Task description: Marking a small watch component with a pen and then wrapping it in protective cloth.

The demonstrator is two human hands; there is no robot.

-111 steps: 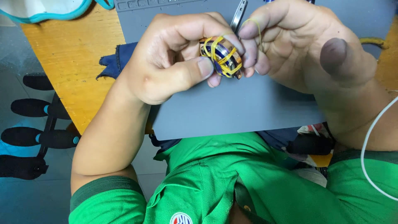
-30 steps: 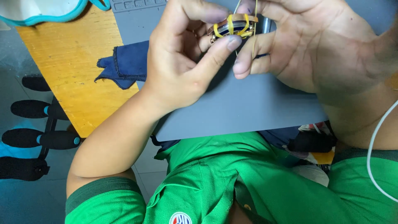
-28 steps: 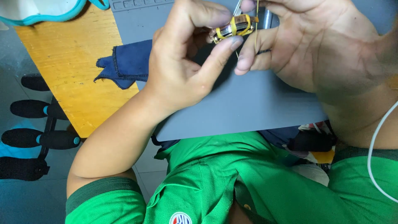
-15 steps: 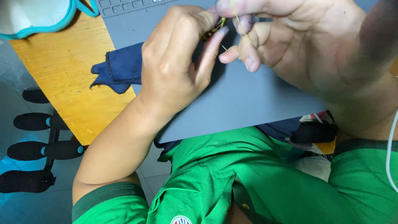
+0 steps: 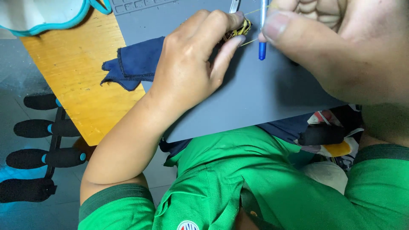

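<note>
The left hand (image 5: 191, 64) is clamped on a small wire-wound ring (image 5: 238, 30): light, rigid, best held by its rim. The right hand (image 5: 341, 42) pinches thin, bendable wire (image 5: 249, 41).

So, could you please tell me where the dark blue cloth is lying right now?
In the head view the dark blue cloth lies upper left of centre, straddling the left edge of the grey mat and the wooden table, just left of the left hand.
</note>
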